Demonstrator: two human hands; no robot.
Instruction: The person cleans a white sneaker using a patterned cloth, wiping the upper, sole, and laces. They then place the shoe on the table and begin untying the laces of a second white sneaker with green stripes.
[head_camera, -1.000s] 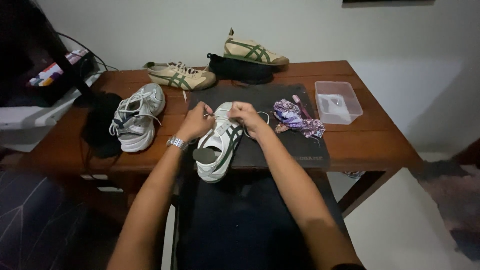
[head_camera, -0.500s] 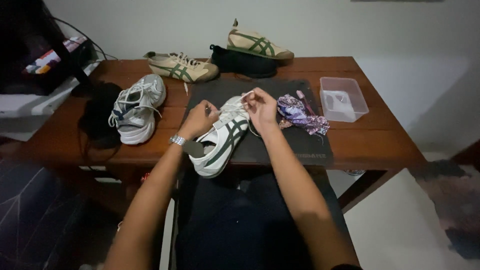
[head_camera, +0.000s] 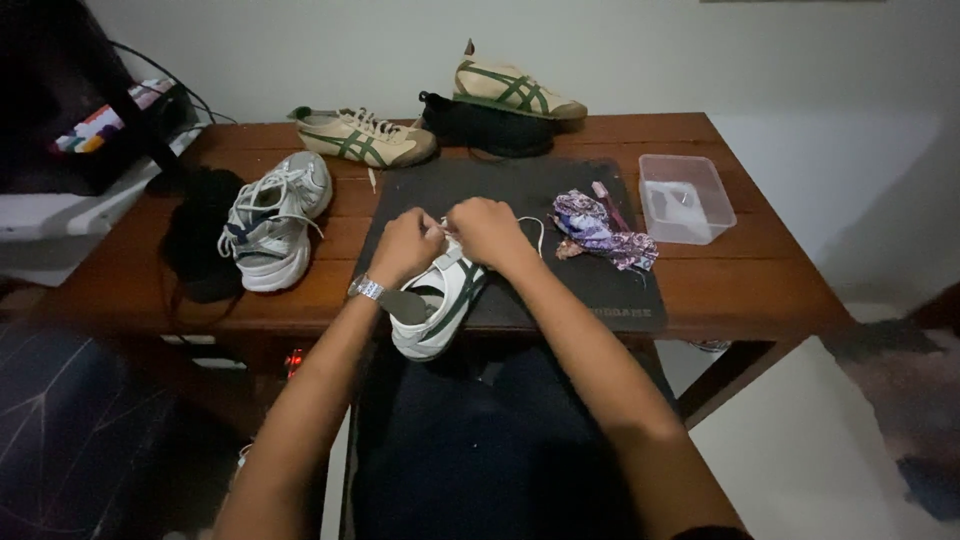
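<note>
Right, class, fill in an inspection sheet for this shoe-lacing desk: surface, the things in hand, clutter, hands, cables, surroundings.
Surface: wooden table with a dark mat on it.
Things in hand: white shoe with green stripes on the mat's near edge; its white lace loops out beside the hands.
Clutter: grey shoe on a black cloth; two beige shoes at the back, one on a black bag; purple patterned cloth; clear plastic tub.
Hands: left hand and right hand both pinch at the lace over the shoe; watch on the left wrist.
Cables: black cable at far left.
Surroundings: pale wall, light floor.
</note>
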